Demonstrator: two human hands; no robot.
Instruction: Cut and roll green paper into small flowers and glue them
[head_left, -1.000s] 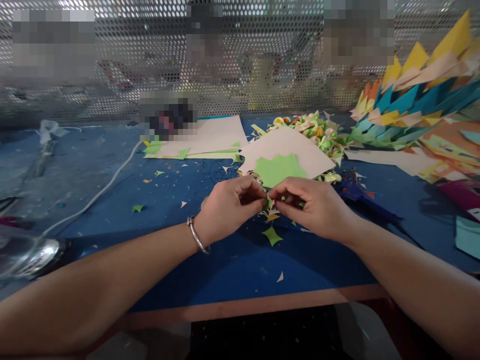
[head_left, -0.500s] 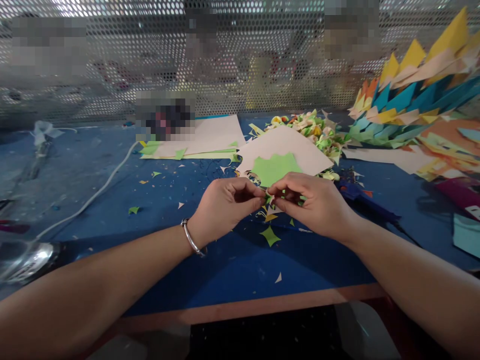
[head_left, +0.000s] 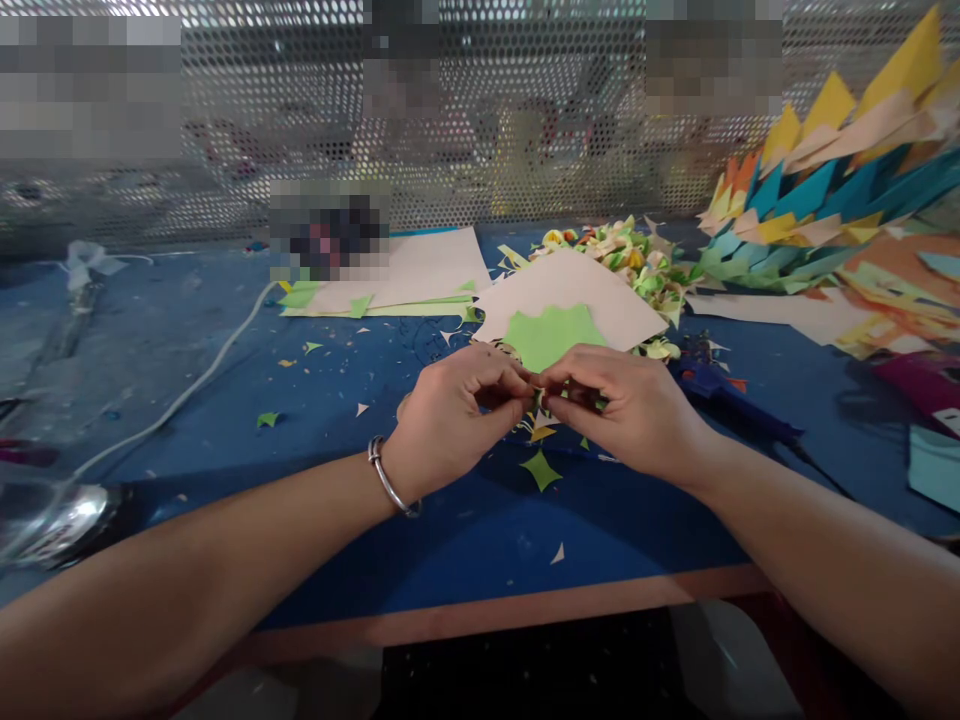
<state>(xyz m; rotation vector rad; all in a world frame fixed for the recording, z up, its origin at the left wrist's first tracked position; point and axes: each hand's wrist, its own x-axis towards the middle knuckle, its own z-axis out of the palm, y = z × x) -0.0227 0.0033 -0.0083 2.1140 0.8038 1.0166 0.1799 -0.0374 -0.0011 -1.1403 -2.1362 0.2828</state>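
My left hand [head_left: 469, 405] and my right hand [head_left: 622, 410] meet fingertip to fingertip above the blue table. Between them they pinch a small piece of green and pale paper [head_left: 539, 399], mostly hidden by the fingers. Just behind the hands lies a green paper sheet [head_left: 556, 335] with a scalloped edge, on top of a pale pink sheet [head_left: 581, 280]. A green four-pointed paper scrap [head_left: 541, 470] rests on the table below the fingers. A silver bangle [head_left: 386, 480] circles my left wrist.
A heap of small curled paper pieces [head_left: 630, 250] lies behind the sheets. To the right are a dark blue glue gun [head_left: 739, 400] with a cord and a layered folded-paper model [head_left: 817, 190]. A white cable [head_left: 202, 375] crosses the left side. Perforated metal [head_left: 465, 150] stands along the back.
My left hand has turned slightly, its fingers curling closer to the right fingertips, and less of the small paper piece shows. The right hand stays almost in place.
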